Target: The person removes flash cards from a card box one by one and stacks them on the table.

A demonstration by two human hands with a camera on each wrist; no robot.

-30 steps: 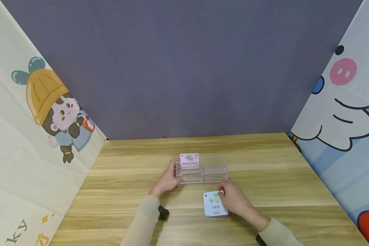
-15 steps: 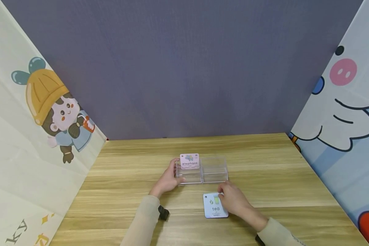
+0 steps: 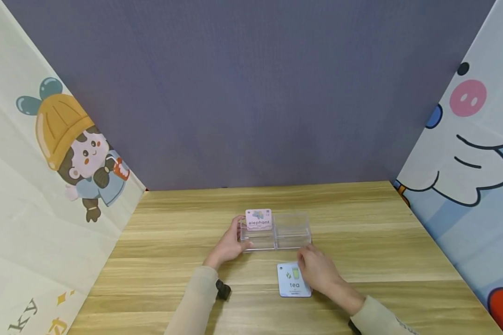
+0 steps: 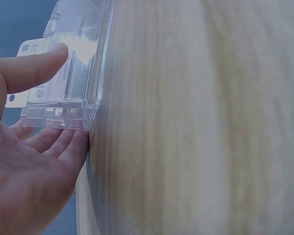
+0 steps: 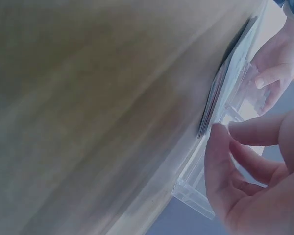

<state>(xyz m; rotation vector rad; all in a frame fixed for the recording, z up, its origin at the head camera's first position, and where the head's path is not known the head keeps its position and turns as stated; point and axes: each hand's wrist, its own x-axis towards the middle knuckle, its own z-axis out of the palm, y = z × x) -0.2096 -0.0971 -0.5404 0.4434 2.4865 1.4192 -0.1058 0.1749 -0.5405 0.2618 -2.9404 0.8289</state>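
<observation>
A clear plastic two-compartment box (image 3: pixel 292 241) stands on the wooden table. My left hand (image 3: pixel 227 245) grips its left end, thumb in front and fingers behind; the left wrist view shows the thumb (image 4: pixel 39 68) over the clear wall. A pink "elephant" flashcard (image 3: pixel 258 220) stands in the left compartment. Nearer me lies a thin stack of flashcards (image 3: pixel 291 288), a blue "tea" card on top. My right hand (image 3: pixel 318 270) has thumb and forefinger pinched together at the stack's upper right corner; how many cards they take in is hidden.
The wooden table (image 3: pixel 172 223) runs back to a grey-blue panel (image 3: pixel 251 93). Printed cartoon sheets (image 3: pixel 16 177) flank it left and right. A small black device (image 3: pixel 223 289) sits at the left wrist.
The tea card has shifted slightly toward me and looks lower. My right thumb, visible over the card earlier, has drawn back to its corner. The left hand and box stay put.
</observation>
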